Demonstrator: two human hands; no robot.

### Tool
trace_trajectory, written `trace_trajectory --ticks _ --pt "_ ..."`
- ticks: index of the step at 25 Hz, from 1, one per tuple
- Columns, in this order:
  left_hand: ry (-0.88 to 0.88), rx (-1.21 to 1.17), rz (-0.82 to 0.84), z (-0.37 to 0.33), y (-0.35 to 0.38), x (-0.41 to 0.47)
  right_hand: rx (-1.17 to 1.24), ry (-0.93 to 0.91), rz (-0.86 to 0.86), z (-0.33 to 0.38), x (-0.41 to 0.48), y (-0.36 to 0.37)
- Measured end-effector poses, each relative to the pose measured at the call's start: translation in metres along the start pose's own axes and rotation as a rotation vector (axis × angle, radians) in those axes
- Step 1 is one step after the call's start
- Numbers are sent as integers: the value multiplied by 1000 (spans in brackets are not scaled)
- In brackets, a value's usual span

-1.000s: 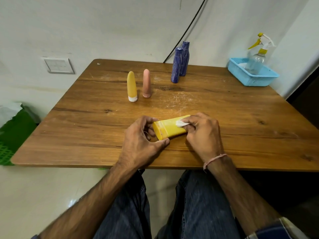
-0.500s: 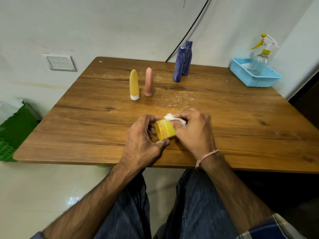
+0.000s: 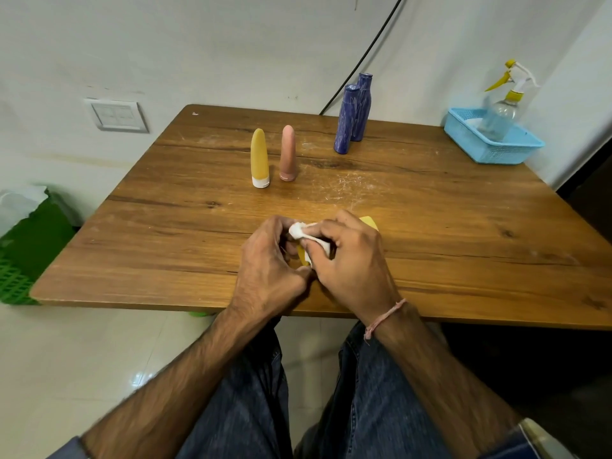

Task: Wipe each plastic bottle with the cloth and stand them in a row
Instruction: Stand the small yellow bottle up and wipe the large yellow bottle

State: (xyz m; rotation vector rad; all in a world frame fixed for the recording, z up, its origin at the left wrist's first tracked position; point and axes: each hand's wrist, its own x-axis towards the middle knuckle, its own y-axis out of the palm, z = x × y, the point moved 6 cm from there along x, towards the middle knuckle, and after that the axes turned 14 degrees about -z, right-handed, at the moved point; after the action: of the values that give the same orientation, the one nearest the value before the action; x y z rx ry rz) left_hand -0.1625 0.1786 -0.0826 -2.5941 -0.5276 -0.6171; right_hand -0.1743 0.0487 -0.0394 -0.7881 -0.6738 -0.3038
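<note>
My left hand [image 3: 268, 270] is curled tight round the cap end of the flat yellow bottle [image 3: 370, 222], bracing it low near the front edge of the counter [image 3: 463, 226] so it can't twist. My right hand [image 3: 352, 270] pinches the white cloth [image 3: 306, 236] and wraps it over the body to rub. Slim yellow bottle [image 3: 259, 159] and pink bottle [image 3: 287, 154] stand side by side further back, likely the row's start; two blue bottles [image 3: 346, 122] stand close together behind, probably next.

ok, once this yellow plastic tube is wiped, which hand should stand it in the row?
Left, probably. The left hand grips the yellow plastic tube, while the right hand holds the white cloth. The standing yellow bottle and pink bottle are straight ahead of it.
</note>
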Motion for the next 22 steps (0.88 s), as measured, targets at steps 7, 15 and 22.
trace_trajectory --ticks 7,15,22 --pt "-120 48 29 3 3 3 -44 142 -127 -37 -2 -25" --pt "-130 70 72 2 3 2 -142 286 -181 -75 5 -39" --pt "-27 6 70 7 6 1 60 71 -60 -17 -18 -3"
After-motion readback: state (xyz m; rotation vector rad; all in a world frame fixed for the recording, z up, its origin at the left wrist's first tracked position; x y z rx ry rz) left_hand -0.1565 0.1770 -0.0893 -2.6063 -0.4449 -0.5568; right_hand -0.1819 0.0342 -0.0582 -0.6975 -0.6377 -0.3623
